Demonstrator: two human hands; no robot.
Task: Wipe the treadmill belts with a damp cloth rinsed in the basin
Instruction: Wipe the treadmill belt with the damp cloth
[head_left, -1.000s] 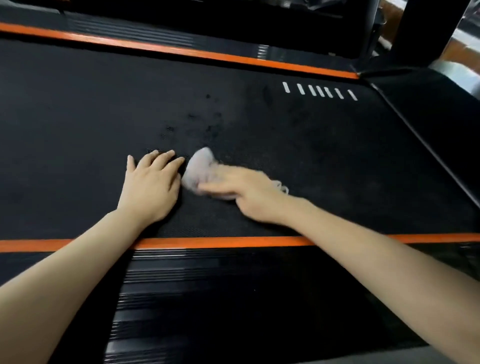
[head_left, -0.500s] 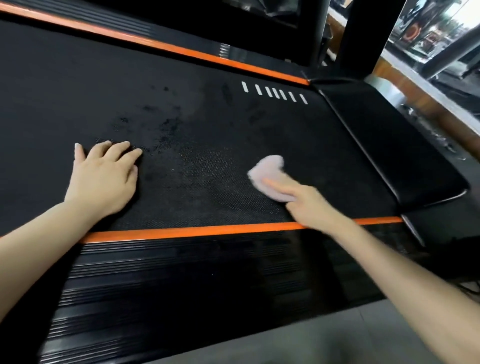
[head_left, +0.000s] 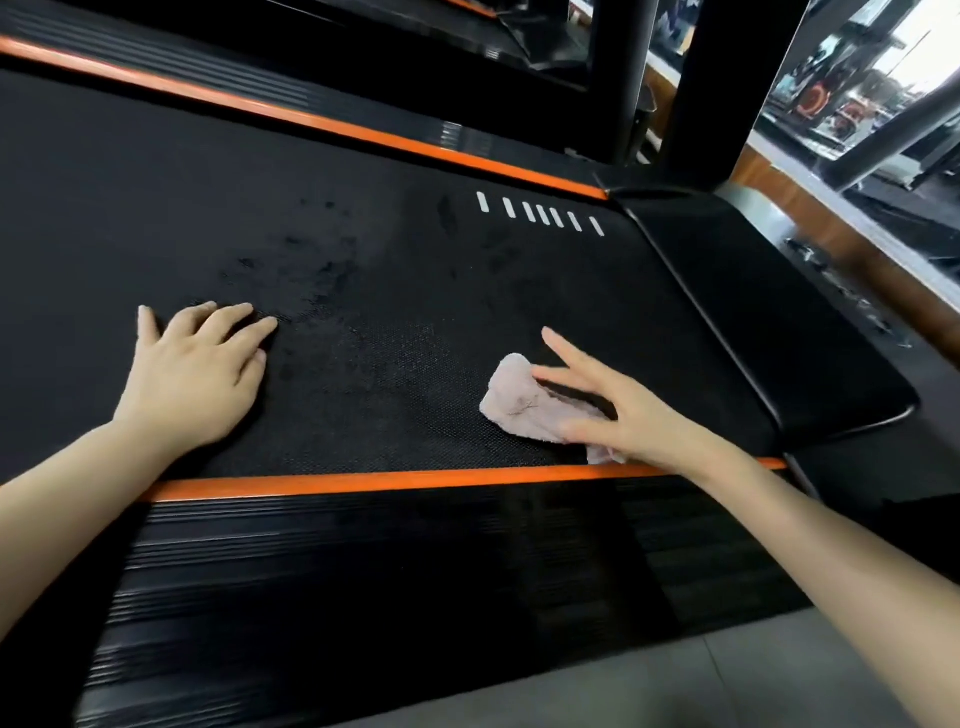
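**Item 1. Treadmill belt** (head_left: 363, 218): black and textured, running left to right. There are darker, wet-looking smudges (head_left: 291, 270) left of centre and a row of white marks (head_left: 540, 214) at the far right.

**Item 2. Cloth** (head_left: 524, 402): pale pink and bunched. It lies on the belt at the near right, close to the orange strip (head_left: 389, 480) and short of the black end cover (head_left: 753, 322).

**Item 3. Right hand** (head_left: 628, 415): on the cloth's right end. The fingers are straight and fanned, and the grip is released. The hand bears down on the fabric and does not clutch it.

**Item 4. Left hand** (head_left: 192, 374): palm flat on the belt at the near left, well apart from the cloth. The grip is released, and the hand likely serves as a brace.

**Item 5. Basin**: not in view.

**Handling note (judgement):** The step in hand is a wiping stroke.
- Spread the cloth flatter under the whole palm, so more fabric meets the belt.
- Bring the fingers together over it, so it cannot slide out sideways.
- Lay overlapping passes across the belt's width, taking in the smudged patch and the margin beside the end cover.
- Shift the bracing hand off any area due for a pass.
- Rinse once the cloth drags dry.
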